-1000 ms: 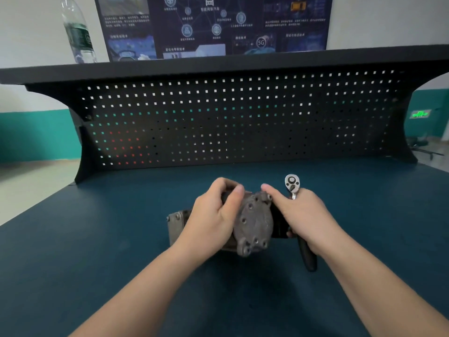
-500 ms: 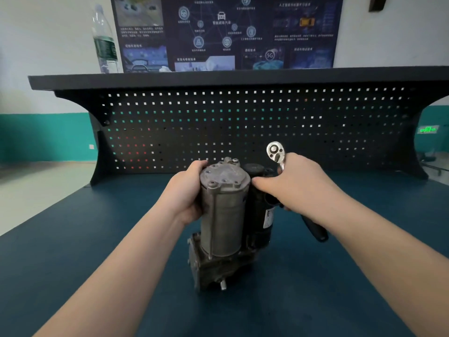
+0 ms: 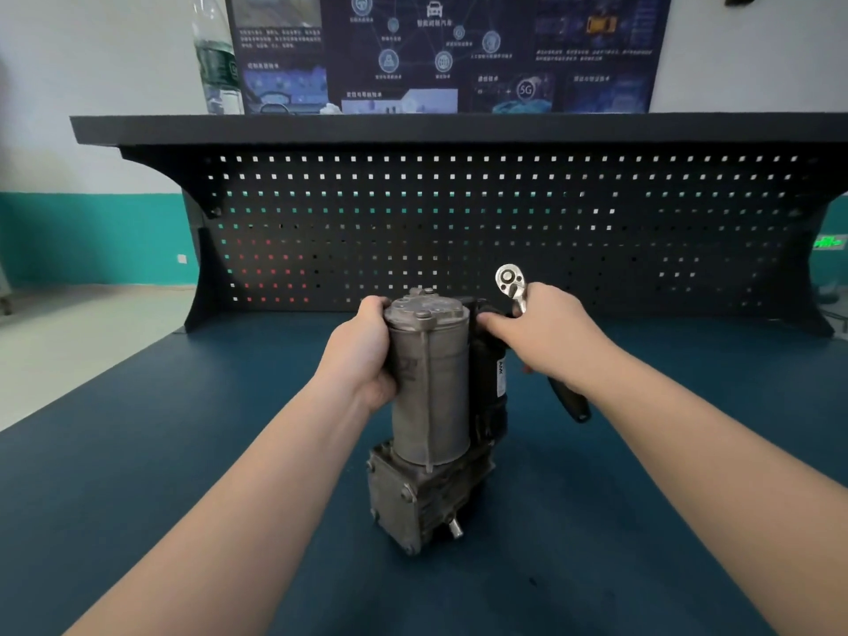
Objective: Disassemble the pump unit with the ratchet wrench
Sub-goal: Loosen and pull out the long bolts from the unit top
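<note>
A dark blue worktable [image 3: 137,475] fills the lower view, backed by a black pegboard panel [image 3: 504,231] with a flat shelf [image 3: 413,128] along its top. Behind the pegboard panel rises a white wall with a teal band low down, and 1 dark poster [image 3: 459,48] of diagrams hangs above the shelf. 1 clear plastic bottle [image 3: 216,57] stands on the shelf, left of the poster.

In front of the pegboard panel, 1 pump unit [image 3: 431,406] stands upright on the worktable: a grey metal cylinder on a blocky cast base, with a black part along its right side.

2 bare hands meet the pump unit. The left hand [image 3: 362,355] grips the upper left side of the cylinder, fingers curled round behind it. The right hand [image 3: 550,337] is wrapped round 1 ratchet wrench [image 3: 511,282], whose silver head sticks up in front of the pegboard panel and whose black handle pokes out below the wrist; its outstretched finger touches the black part near the top of the pump unit.
</note>
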Demonstrator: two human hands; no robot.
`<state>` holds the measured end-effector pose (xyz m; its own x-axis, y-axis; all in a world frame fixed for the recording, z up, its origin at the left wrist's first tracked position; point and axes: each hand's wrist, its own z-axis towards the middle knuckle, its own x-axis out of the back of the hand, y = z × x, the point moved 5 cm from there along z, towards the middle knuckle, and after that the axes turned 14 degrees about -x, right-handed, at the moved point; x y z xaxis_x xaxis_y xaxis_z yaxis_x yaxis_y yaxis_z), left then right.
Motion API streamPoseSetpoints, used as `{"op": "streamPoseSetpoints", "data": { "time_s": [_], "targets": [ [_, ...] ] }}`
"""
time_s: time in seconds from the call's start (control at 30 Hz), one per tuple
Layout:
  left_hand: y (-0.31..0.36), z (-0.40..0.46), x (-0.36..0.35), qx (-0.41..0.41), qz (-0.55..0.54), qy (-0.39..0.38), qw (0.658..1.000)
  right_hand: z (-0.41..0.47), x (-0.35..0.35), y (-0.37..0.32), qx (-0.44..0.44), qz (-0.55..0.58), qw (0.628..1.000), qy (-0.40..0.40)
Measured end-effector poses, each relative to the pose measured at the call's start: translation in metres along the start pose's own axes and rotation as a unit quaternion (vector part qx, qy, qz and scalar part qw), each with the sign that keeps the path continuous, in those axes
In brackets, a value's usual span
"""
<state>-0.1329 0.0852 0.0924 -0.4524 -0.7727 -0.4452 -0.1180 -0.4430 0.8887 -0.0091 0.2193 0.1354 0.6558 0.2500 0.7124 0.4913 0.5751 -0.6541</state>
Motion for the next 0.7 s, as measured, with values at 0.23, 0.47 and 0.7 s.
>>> {"op": "streamPoseSetpoints", "data": {
  "time_s": [0.23, 0.47, 0.7],
  "targets": [
    [-0.001, -0.03, 0.003, -0.047, 0.005, 0.058, 0.997, 0.017, -0.022, -0.001, -0.037, 0.181, 0.974, -0.13],
    [0.002, -0.067, -0.005, -0.116, 0.077, 0.045, 0.989, 0.013, -0.031, 0.001, -0.072, 0.296, 0.924, -0.23],
    [0.006, -0.085, -0.009, -0.151, 0.127, -0.009, 0.98, 0.004, -0.032, -0.005, -0.092, 0.332, 0.897, -0.277]
  ]
}}
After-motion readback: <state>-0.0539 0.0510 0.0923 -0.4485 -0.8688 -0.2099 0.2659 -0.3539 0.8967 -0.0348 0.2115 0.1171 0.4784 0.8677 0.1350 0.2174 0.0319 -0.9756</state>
